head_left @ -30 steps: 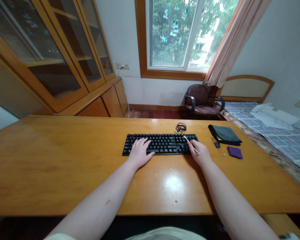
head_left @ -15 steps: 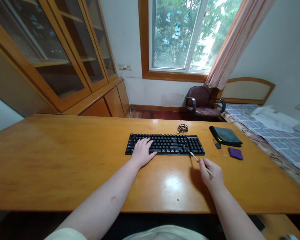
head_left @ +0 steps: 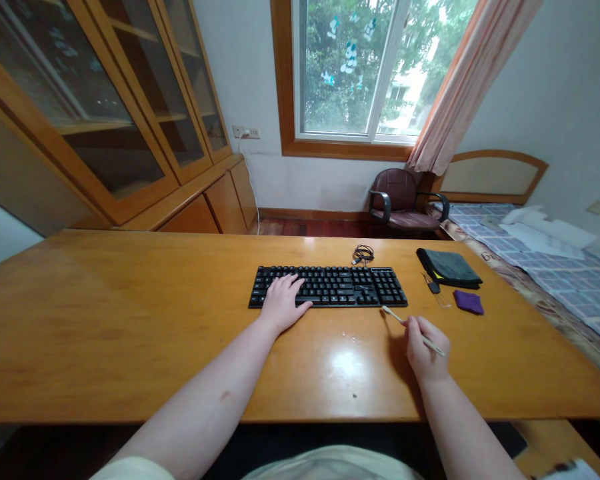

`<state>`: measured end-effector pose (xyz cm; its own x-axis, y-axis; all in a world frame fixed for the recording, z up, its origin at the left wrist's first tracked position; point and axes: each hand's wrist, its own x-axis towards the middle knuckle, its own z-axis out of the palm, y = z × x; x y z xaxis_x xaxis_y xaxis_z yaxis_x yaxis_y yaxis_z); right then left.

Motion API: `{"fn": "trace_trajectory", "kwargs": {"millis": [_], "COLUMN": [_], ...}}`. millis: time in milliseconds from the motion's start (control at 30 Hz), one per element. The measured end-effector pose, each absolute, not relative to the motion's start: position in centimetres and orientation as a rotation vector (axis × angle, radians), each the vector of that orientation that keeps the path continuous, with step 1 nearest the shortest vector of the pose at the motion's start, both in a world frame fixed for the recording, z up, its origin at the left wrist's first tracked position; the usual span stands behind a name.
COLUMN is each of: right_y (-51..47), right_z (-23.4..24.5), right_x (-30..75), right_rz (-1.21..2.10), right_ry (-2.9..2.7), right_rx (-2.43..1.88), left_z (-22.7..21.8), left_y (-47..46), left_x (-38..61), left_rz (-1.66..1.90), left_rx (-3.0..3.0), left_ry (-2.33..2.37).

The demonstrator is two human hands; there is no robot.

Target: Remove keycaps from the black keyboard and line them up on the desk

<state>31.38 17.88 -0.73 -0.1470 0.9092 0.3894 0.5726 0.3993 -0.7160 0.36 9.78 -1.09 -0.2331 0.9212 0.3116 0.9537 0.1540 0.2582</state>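
Note:
A black keyboard (head_left: 330, 288) lies on the wooden desk. My left hand (head_left: 283, 303) rests flat on its left part with the fingers spread, covering some keys. In my right hand (head_left: 427, 343) is a pale toothbrush (head_left: 396, 316), pinched by the handle. Its head points left, close to the keyboard's front right edge; I cannot tell whether it touches. Behind the keyboard lies its coiled black cable (head_left: 363, 254).
On the desk's right are a folded grey cloth (head_left: 450, 267), a small dark piece with thin wire (head_left: 434, 287) and a purple cloth (head_left: 469, 302). Beyond stand a chair (head_left: 403, 197) and a bed (head_left: 545, 247). A glass-door cabinet (head_left: 180, 133) is at the left.
My right hand has moved slightly right with the toothbrush, whose head has come off the keyboard's lower right keys toward the front edge. My left hand stays on the keyboard.

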Motion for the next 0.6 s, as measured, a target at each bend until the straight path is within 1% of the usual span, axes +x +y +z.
{"fn": "trace_trajectory", "kwargs": {"millis": [67,167,233,433,500,600], "right_y": [18.4,20.5,22.5,25.1,24.5,23.8], "right_z": [-0.7,-0.4,-0.2,-1.1,-1.7,-2.1], "right_x": [31.6,32.3,33.3,35.3,34.7,33.8], "right_rz": [0.612,0.862,0.967,1.451,1.528,1.538], "right_ry": [-1.636,-1.281,-1.159,-0.989,-0.992,-1.009], "right_rx": [-1.28,-1.179,-1.146,-1.075,-1.115,-1.169], "left_z": [-1.1,-1.1,-1.2,-1.3,-1.3,-1.3], "left_y": [9.8,9.7,9.7,9.8,9.8,9.8], "left_x": [0.4,0.4,0.3,0.3,0.3,0.3], "left_rz": [-0.616,-0.598,-0.588,-0.619,-0.624,-0.617], "left_rx": [-1.896,-1.89,-1.891,-1.893,-1.899,-1.904], "left_ry": [-2.33,-2.326,-2.313,-2.296,-2.298,-2.312]}}
